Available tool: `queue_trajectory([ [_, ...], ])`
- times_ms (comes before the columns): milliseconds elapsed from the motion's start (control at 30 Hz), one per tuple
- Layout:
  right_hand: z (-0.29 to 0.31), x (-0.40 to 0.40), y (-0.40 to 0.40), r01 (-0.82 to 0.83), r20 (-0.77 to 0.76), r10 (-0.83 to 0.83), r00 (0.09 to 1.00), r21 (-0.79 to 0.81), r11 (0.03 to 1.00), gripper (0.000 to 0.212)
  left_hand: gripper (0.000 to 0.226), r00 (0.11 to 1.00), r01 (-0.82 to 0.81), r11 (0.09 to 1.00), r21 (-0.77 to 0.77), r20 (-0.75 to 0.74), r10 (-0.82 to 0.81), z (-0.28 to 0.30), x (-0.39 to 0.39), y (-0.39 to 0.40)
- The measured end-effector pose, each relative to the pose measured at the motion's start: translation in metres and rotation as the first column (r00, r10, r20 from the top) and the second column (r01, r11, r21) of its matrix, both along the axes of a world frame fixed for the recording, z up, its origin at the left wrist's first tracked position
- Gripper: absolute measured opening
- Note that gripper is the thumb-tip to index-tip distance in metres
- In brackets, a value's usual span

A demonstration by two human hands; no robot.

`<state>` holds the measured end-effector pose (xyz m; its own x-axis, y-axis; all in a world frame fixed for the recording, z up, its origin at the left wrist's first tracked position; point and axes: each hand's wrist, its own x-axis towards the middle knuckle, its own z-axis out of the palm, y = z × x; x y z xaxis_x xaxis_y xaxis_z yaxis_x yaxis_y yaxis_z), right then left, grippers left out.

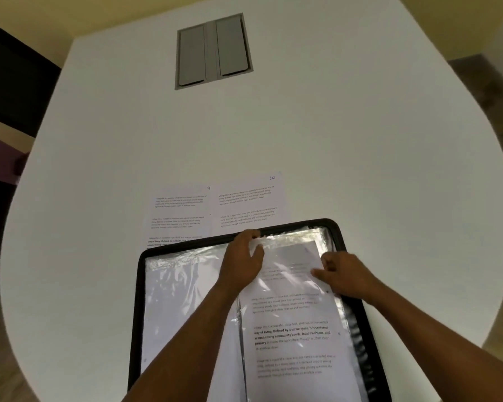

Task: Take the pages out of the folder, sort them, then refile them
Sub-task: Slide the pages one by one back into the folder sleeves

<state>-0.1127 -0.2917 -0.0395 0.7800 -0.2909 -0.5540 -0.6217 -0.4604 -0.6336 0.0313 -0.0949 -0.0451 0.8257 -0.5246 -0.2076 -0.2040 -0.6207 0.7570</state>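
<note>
My two forearms reach forward over the open black-edged folder (138,300), which lies on the white round-edged table (360,155) right in front of me. My left hand (243,258) curls at the folder's top edge, fingers pinching the mouth of a glossy, crinkled plastic sleeve (291,237). My right hand (341,275), just beside it, pinches the upper right edge of one printed page (291,335) lying at that sleeve. Beyond the folder's far rim two more printed pages lie flat side by side, one marked 9 (180,208) and one marked 10 (247,198), partly tucked under the folder. Farther still sits one grey rectangular hatch (212,50) with two flaps, set into the tabletop.
</note>
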Motion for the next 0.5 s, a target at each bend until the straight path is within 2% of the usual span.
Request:
queue_trajectory([
  [67, 0.003, -0.009, 0.011, 0.110, -0.010, -0.110, 0.994, 0.221, 0.969, 0.033, 0.058, 0.998, -0.002, 1.000, 0.026, 0.059, 0.000, 0.005, -0.016, 0.005],
  [133, 0.015, -0.008, 0.024, 0.242, -0.031, -0.258, 0.966, 0.463, 0.853, 0.024, 0.074, 0.999, 0.019, 0.999, 0.047, 0.039, -0.021, 0.010, -0.031, 0.010],
  [167, 0.024, -0.006, 0.031, 0.272, -0.035, -0.298, 0.954, 0.523, 0.808, 0.022, 0.078, 0.999, 0.038, 0.998, 0.046, -0.002, -0.038, 0.014, -0.039, 0.013],
  [333, 0.064, 0.017, 0.075, 0.276, 0.043, -0.397, 0.917, 0.651, 0.707, 0.021, 0.071, 0.969, 0.010, 0.997, -0.079, -0.244, -0.029, 0.047, -0.069, 0.034],
  [433, 0.077, 0.033, 0.109, 0.280, 0.061, -0.434, 0.899, 0.681, 0.677, 0.023, 0.092, 0.932, -0.010, 0.993, -0.118, -0.360, -0.034, 0.068, -0.075, 0.057],
  [500, 0.083, 0.042, 0.134, 0.242, 0.080, -0.415, 0.907, 0.707, 0.665, 0.025, 0.092, 0.916, -0.055, 0.990, -0.127, -0.400, -0.001, 0.076, -0.072, 0.079],
])
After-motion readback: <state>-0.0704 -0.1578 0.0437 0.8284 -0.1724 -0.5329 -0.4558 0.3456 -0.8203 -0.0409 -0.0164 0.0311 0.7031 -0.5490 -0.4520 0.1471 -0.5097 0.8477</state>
